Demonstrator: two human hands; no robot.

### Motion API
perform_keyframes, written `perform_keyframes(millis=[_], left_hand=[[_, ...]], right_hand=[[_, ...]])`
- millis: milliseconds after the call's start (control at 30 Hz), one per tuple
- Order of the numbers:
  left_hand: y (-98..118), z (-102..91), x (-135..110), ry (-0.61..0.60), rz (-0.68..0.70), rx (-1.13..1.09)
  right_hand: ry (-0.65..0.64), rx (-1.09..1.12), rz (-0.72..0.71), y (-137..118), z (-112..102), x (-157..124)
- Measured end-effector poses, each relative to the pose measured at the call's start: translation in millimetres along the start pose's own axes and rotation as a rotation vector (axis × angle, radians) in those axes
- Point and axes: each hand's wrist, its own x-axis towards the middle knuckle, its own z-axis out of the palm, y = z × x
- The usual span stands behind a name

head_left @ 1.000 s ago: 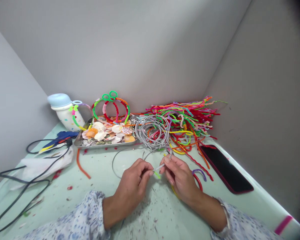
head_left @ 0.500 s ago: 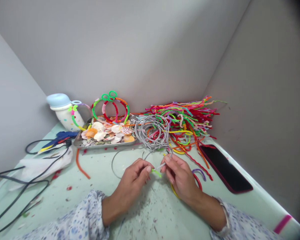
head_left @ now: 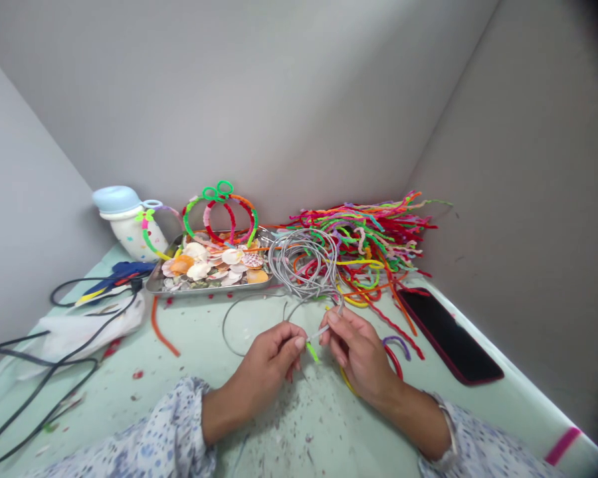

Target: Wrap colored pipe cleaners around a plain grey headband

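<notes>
My left hand [head_left: 274,352] pinches the tip of a grey wire, where a short bright green pipe cleaner piece [head_left: 313,353] hangs from the fingertips. A few centimetres along, my right hand [head_left: 356,345] is closed on the same grey wire [head_left: 320,331], thumb against forefinger. That wire runs back to a loose grey coil [head_left: 303,262] just beyond my hands. Behind the coil lies a heap of coloured pipe cleaners [head_left: 366,229]. How the green piece joins the wire is partly hidden by my left fingers.
A metal tray [head_left: 214,290] of seashells [head_left: 199,271] stands behind left, with pipe cleaner rings [head_left: 232,219] on it. Left are a lidded white bottle [head_left: 134,232], blue-handled pliers [head_left: 117,275] and a black cable [head_left: 54,365]. A phone [head_left: 451,335] lies at right.
The green pipe cleaner piece has swung from pointing sideways to hanging more steeply downward at my left fingertips. My right hand has hardly moved.
</notes>
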Motion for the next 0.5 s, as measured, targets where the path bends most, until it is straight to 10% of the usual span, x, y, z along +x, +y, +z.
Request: perform_keyframes(millis=[500], left_hand=[[6.0,0.6,2.6,-0.063,-0.058,-0.157]], right_hand=[[0.017,-0.008,-0.006,1.8,-1.0,-0.2]])
